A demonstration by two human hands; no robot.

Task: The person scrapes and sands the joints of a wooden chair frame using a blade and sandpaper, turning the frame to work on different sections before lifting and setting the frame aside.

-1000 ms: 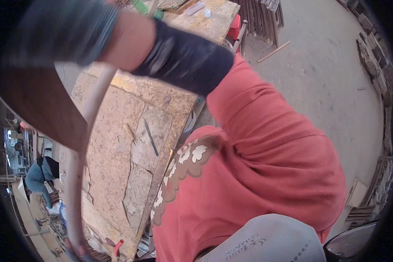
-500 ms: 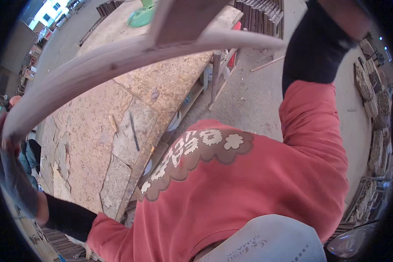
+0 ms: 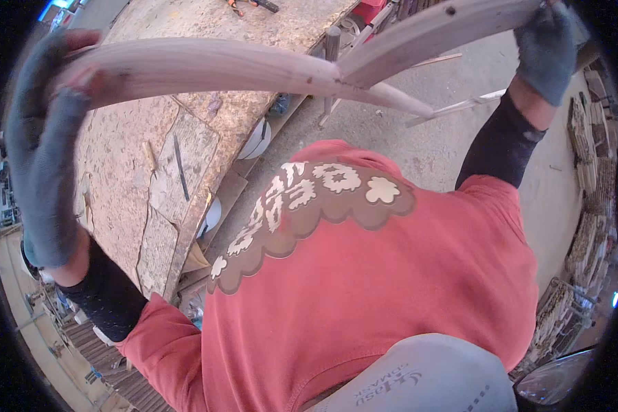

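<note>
My left hand (image 3: pixel 44 147) and right hand (image 3: pixel 546 48) now both clasp the swung-up curved wooden piece (image 3: pixel 254 69), level before my chest.

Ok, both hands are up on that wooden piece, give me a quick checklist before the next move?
1. Left hand gripping the curved wooden piece: ok, gloved fingers wrap its end.
2. Right hand gripping the straight wooden slat: ok.
3. Curved piece and slat joined: cannot tell, they meet but the joint is unclear.
4. Workbench beneath: not ok, a dark pencil-like tool lies there.
5. Floor beside bench: ok here.
</note>
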